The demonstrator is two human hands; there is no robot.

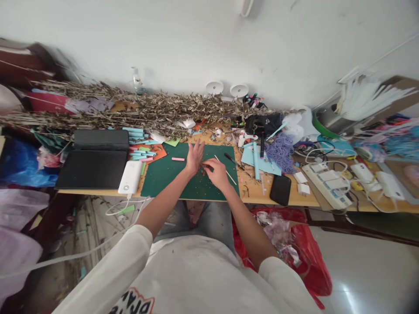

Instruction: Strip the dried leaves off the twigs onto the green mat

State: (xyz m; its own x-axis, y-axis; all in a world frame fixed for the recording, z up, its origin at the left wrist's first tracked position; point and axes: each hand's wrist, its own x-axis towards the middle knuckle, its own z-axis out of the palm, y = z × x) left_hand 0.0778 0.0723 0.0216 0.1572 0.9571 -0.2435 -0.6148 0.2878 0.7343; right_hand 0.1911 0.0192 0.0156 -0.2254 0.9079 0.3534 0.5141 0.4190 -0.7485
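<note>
My left hand (195, 158) stands on edge over the green cutting mat (160, 179), its fingers stretched out and holding nothing that I can see. Close beside it, my right hand (216, 171) is closed in a pinch. Brown bits show at its fingertips, too small to name. Crumbs of dry brown plant matter lie on the mat below both hands. Left of my left hand lies a short pink stick (178, 159). A thin pale stick (231, 175) slants beside my right hand, and a black pen (231, 159) lies beyond it.
Dried brown stems (157, 109) are heaped along the wall. At left are a black tablet case (93, 168) and a white power bank (130, 176). On the right lie a glue gun (245, 138), purple yarn (280, 150), a black phone (280, 190) and a power strip (327, 185).
</note>
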